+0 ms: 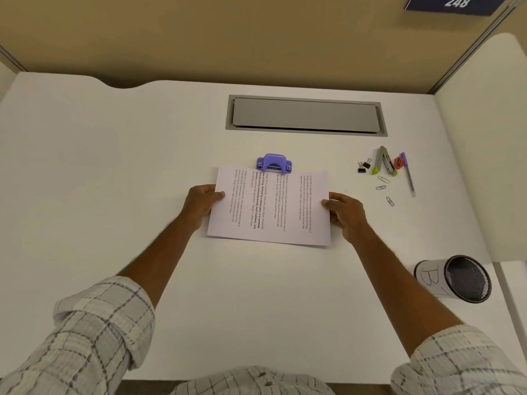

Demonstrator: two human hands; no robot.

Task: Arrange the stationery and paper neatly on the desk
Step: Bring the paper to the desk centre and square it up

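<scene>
The left hand (202, 201) pinches the left edge of the printed paper (271, 206), and the right hand (346, 213) grips its right edge, thumb on top. The paper lies on the table (114, 166) with its far edge at the mouth of the purple hole punch (274, 163). To feed it well, I would keep both sides level and centre that edge. Right of the punch lie binder clips (364, 166), a stapler (385, 163), paper clips (383, 186) and a pen (408, 175).
</scene>
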